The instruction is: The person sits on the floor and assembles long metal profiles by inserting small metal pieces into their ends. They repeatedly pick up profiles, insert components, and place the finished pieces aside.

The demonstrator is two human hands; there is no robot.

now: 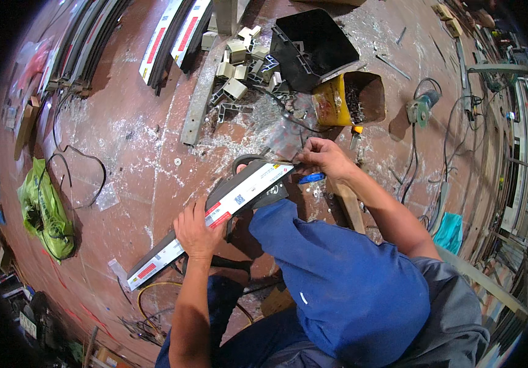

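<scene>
Profile strip (215, 214), a long dark bar with a white and red label film on its upper face, lies across the person's blue-clad knee (313, 245), above the reddish floor (141, 159). Its long axis runs on a slant, from a near end low on the left to a far end higher up toward the middle of the view. The left hand (196, 232) sits on top of the strip, a little below its midpoint, fingers curled over the edge and pressing it down; the forearm comes up almost straight from the lower edge. The right hand (325, 156) is at the far end of the strip, fingers bunched together and pinching something small there; what it is I cannot tell. That arm reaches forward, bent at the elbow. Just beyond the right hand stands a yellow box (337, 101) holding small metal parts, with a black bin (313, 46) and short offcuts (239, 67) behind it. An angle grinder (422, 109) lies further right.
</scene>
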